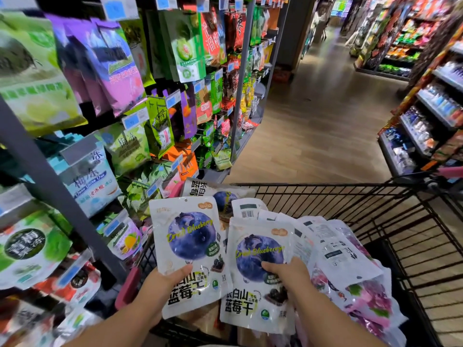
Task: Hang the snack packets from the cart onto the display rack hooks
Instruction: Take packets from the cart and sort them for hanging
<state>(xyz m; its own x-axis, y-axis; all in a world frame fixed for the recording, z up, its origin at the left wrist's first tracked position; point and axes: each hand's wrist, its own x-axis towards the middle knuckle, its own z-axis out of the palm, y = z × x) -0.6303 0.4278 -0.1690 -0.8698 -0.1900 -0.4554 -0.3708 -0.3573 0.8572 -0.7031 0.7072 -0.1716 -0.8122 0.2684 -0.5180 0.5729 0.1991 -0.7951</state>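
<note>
Each hand — left hand, right hand — pinches a white glossy dried-blueberry pouch (second pouch) over the black wire cart; light, floppy, likely slippery — better held near the hang-hole.

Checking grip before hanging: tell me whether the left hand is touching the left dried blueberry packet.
Touching. The head view shows the left hand gripping the left dried blueberry packet, thumb pressed on its front.

Both bare forearms reach forward, side by side. The left hand pinches a blueberry packet, thumb across its front; the right hand grips a second blueberry packet the same way.
</note>
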